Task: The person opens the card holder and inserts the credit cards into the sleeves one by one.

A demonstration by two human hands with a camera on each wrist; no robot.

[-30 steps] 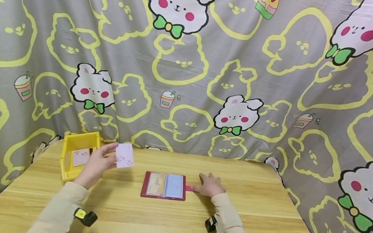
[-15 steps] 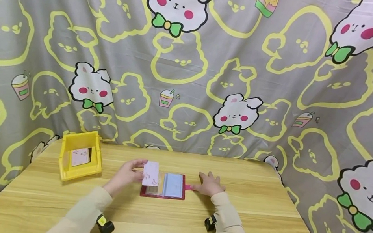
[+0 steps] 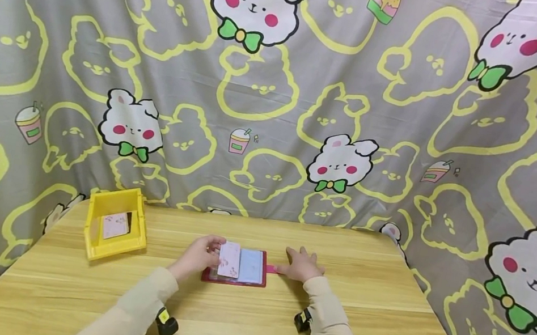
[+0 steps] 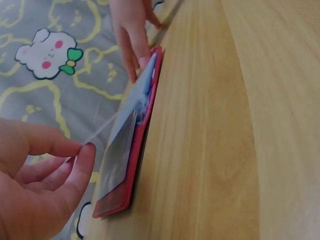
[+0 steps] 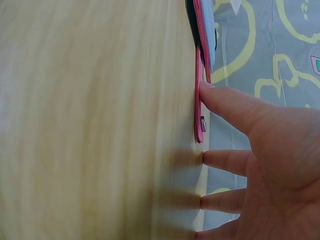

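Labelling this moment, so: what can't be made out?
Head: red card holder, left half mostly hidden by the held card and left hand.
Head: dark item in the yellow bin, partly covered by the floral card there.
Head: any print on the blue page, too small.
Right wrist: right hand, cut off by the bottom and right edges.

Wallet [image 3: 251, 269] on table [image 3: 246, 324], bin [image 3: 115, 250] left, card [image 3: 115, 225] in bin, curtain [image 3: 277, 106] behind.

Thin card [image 4: 99, 129] in left grip [image 4: 40, 192] over open red holder [image 4: 134, 177], right grip [image 4: 130, 30] at far end
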